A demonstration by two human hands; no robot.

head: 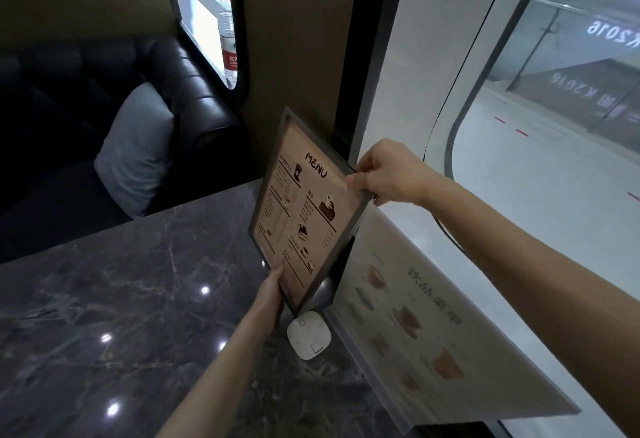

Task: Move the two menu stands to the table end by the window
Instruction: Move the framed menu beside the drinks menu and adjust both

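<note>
A brown framed menu stand point(304, 209) headed "MENU" is tilted above the far right corner of the dark marble table point(121, 299). My left hand point(272, 295) grips its lower edge and my right hand point(384, 174) pinches its upper right edge. A second, larger menu stand point(426, 326) with pale drink pictures leans along the table's right edge against the window point(540, 174), its back side toward me.
A small white square device point(309, 335) lies on the table just below the held menu. Beyond the table's far edge is a black leather sofa point(166, 91) with a grey cushion point(136, 146). A water bottle point(227, 35) stands in the wall opening above.
</note>
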